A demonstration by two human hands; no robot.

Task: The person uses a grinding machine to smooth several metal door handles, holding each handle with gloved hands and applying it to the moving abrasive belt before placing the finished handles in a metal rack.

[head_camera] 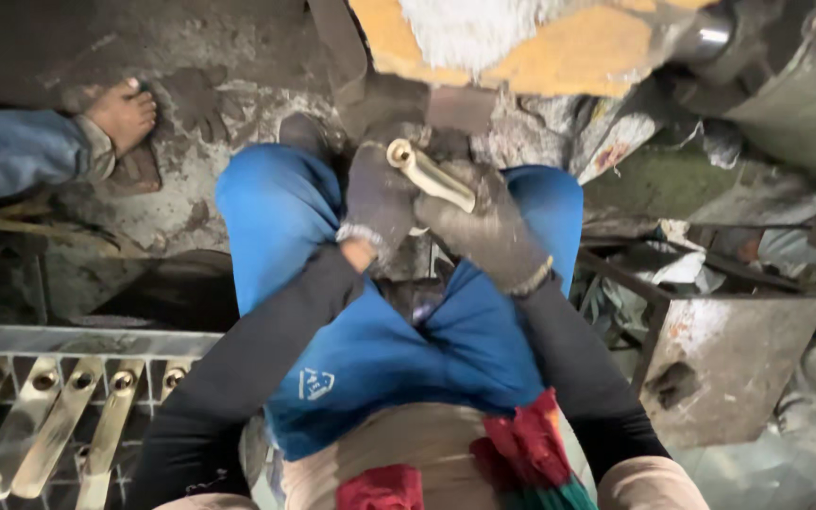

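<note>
Brass-coloured, the slim metal handle piece [430,174] sits between our knees, gripped by both gloved hands. Our left hand [380,198] closes its fingers round the far, ring-shaped end; our right hand [488,227] clamps the near end. Its long axis slants from far-left to near-right, below the yellow buffing wheel [521,42].

Grimy knitted cloth gloves [380,194] grip a glossy brass-coloured metal piece [430,175] above smooth blue cloth trousers [280,212].
</note>
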